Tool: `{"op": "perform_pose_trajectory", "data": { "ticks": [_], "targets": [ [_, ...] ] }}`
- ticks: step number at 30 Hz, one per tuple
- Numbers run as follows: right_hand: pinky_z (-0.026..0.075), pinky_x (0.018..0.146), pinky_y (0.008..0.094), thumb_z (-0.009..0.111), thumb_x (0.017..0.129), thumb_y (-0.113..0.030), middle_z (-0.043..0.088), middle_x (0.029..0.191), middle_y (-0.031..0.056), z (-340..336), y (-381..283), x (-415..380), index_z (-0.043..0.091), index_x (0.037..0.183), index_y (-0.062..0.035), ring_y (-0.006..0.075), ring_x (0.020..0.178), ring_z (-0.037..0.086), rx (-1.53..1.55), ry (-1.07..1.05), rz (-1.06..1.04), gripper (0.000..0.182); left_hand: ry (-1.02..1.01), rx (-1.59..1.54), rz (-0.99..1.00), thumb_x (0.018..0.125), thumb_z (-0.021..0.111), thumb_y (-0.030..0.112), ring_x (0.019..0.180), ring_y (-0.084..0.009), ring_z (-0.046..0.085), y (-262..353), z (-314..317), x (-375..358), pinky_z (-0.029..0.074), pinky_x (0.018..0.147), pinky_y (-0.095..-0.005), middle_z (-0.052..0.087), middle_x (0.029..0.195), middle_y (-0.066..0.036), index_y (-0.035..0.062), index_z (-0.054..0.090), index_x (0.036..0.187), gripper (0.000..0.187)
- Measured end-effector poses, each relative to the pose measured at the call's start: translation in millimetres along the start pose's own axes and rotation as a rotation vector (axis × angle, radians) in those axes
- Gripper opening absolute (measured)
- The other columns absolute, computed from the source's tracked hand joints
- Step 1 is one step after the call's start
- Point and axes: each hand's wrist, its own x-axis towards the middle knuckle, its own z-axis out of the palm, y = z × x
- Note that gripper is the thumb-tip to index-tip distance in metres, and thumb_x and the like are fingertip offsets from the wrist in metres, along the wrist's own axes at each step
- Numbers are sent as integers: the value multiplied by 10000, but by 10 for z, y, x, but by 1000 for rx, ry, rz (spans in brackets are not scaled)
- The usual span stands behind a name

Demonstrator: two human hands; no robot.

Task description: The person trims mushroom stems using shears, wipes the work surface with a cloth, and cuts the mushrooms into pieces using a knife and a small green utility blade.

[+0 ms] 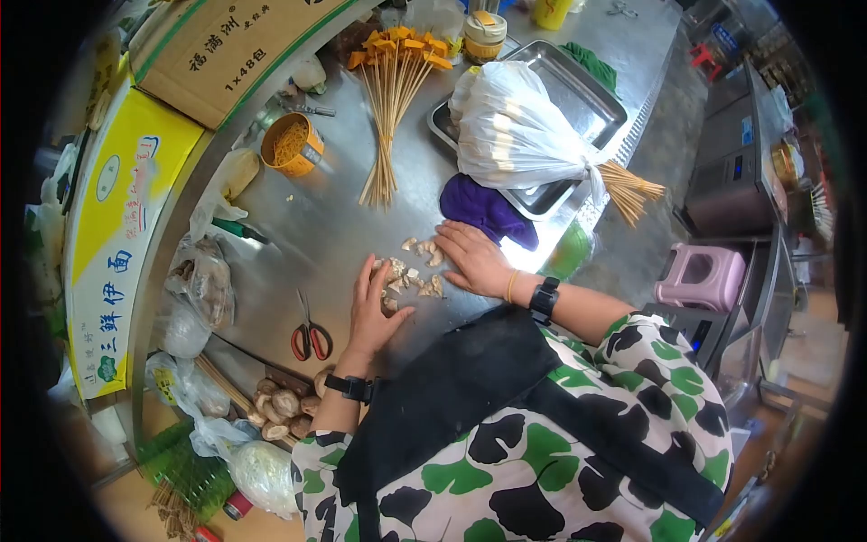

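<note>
Head cam: scissors [310,325] lie nr L hand [370,312], pcs [397,275] between hands.

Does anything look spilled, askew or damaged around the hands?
Nothing clearly stands out. Pale pieces lie loose on the metal table between the left hand and right hand, but they look gathered there rather than spilled.

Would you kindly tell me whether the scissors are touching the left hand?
Apart: the head view shows a strip of bare metal tabletop between the scissors and the left hand.
</note>
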Motion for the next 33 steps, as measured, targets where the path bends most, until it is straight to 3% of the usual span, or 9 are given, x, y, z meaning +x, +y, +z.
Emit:
{"op": "perform_pose_trajectory", "data": {
  "ticks": [4, 8, 10, 14, 17, 22, 26, 31, 33],
  "targets": [
    [293, 1146, 465, 762, 732, -236, 411, 1424, 248, 82, -78, -24, 400, 1399, 16, 398, 1369, 360, 158, -35, -33, 799, -31, 128, 56, 752, 728, 101, 1417, -374, 284, 50, 125, -4, 269, 1163, -439, 266, 1544, -197, 46, 316, 1483, 842],
    [241, 1164, 515, 804, 705, -313, 345, 1463, 270, 235, -257, 170, 356, 1453, -28, 422, 1410, 294, 254, -21, -150, 918, 36, -108, 10, 786, 586, 18, 1425, -401, 261, -104, 326, 76, 261, 1166, -465, 230, 1551, -222, 16, 190, 1514, 829],
    [196, 1156, 591, 830, 679, -403, 334, 1482, 245, 299, -306, 281, 390, 1448, -98, 442, 1431, 251, 216, -64, -180, 937, 145, -492, -77, 788, 555, -8, 1439, -373, 255, -173, 419, 91, 263, 1166, -455, 208, 1565, -202, 24, 156, 1525, 839],
    [246, 1114, 601, 809, 689, -428, 382, 1464, 179, 485, -425, 492, 513, 1344, -144, 417, 1400, 308, 72, -70, -313, 773, 385, -959, -237, 802, 481, -58, 1466, -325, 221, -119, 393, 119, 255, 1173, -427, 160, 1588, -159, 39, 96, 1540, 838],
    [333, 1039, 572, 774, 708, -408, 473, 1361, 122, 650, -386, 570, 609, 1221, -178, 381, 1304, 413, -19, -1, -347, 585, 403, -980, -278, 816, 445, -89, 1477, -323, 200, -217, 277, -3, 257, 1176, -410, 131, 1595, -147, 55, 95, 1544, 821],
    [472, 850, 487, 702, 752, -333, 555, 1118, 54, 726, -338, 701, 669, 1059, -199, 330, 1055, 550, -138, 9, -375, 336, 411, -727, -350, 858, 462, -83, 1389, -279, 370, -378, 164, -270, 349, 1121, -371, 310, 1525, -139, 45, 270, 1495, 678],
    [522, 768, 454, 680, 776, -308, 566, 1079, 74, 821, -364, 903, 672, 1046, -197, 327, 993, 581, -152, -150, -270, 292, 455, -705, -558, 905, 466, -63, 1182, -219, 564, -393, 55, -417, 457, 1013, -330, 531, 1345, -118, 10, 465, 1359, 460],
    [537, 761, 425, 677, 789, -237, 627, 1104, 98, 568, -399, 1003, 680, 1063, -195, 335, 997, 623, -70, -222, -118, 277, 373, -690, -504, 924, 472, -39, 1064, -200, 613, -381, 49, -524, 502, 927, -308, 605, 1203, -102, -3, 525, 1273, 355],
    [533, 730, 369, 675, 796, -197, 647, 1037, 79, 420, -329, 916, 682, 1059, -177, 267, 930, 645, 233, -103, 3, 264, 331, -640, -464, 925, 492, -22, 1058, -201, 609, -388, 84, -489, 504, 915, -307, 593, 1204, -106, -3, 520, 1279, 356]
  ]
}}
